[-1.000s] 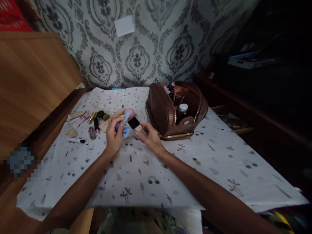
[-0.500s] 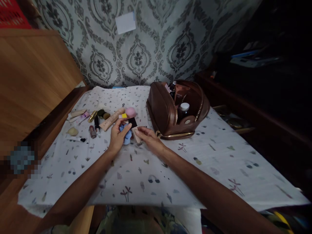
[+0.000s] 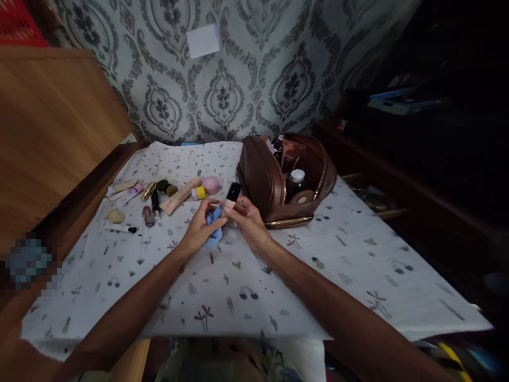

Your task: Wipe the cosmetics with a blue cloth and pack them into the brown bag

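My right hand (image 3: 251, 222) is closed around a foundation bottle (image 3: 230, 204) with a black cap and beige body, its cap pointing up and away. In my left hand (image 3: 201, 225) is a crumpled blue cloth (image 3: 213, 237), held against the bottle's lower end. Fingers cover much of the bottle. Just beyond the hands lie a small yellow-and-white jar (image 3: 198, 193), a pink makeup sponge (image 3: 211, 184) and a beige tube (image 3: 181, 197). The open brown cosmetic bag (image 3: 260, 170) stands to the right of my right hand, with a white-capped bottle (image 3: 297, 176) inside.
Left on the patterned white cloth (image 3: 191, 307) are a lip gloss tube (image 3: 148, 216), a black tube (image 3: 155, 203), a gold tube (image 3: 148, 191), a beige sponge (image 3: 115, 215) and a small brush (image 3: 123, 228). A wooden panel (image 3: 59, 106) rises at the left; patterned wallpaper is behind.
The foundation bottle has turned and lifted, its cap now farther right. My left hand has brought the blue cloth to its lower end. The view has shifted slightly.
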Demonstrator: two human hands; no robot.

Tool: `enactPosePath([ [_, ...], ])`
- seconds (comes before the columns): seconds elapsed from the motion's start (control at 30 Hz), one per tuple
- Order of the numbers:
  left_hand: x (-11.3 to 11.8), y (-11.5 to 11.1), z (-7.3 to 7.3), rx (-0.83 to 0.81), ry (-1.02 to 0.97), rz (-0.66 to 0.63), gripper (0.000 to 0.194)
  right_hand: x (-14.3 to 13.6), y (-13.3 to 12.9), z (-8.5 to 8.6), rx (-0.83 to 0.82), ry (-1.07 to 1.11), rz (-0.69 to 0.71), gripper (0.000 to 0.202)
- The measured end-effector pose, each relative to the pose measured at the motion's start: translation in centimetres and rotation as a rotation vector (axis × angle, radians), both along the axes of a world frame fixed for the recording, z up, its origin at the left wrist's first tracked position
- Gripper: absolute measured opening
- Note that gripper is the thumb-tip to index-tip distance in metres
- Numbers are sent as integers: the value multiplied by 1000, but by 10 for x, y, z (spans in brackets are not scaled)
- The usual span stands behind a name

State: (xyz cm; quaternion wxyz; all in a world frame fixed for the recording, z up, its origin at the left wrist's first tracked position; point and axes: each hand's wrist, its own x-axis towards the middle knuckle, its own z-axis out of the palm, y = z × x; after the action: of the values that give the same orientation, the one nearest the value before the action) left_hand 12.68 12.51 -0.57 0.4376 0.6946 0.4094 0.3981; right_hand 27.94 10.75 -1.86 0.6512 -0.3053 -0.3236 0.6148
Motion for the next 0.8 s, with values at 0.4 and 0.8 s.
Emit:
enactPosePath([
  [0.4, -8, -3, 15, 334, 30, 248, 21, -1, -3, -1, -151, -67, 182, 43],
  [0.8, -11, -1, 10, 632, 263, -138, 16, 7, 5, -5, -200, 105, 113, 39],
])
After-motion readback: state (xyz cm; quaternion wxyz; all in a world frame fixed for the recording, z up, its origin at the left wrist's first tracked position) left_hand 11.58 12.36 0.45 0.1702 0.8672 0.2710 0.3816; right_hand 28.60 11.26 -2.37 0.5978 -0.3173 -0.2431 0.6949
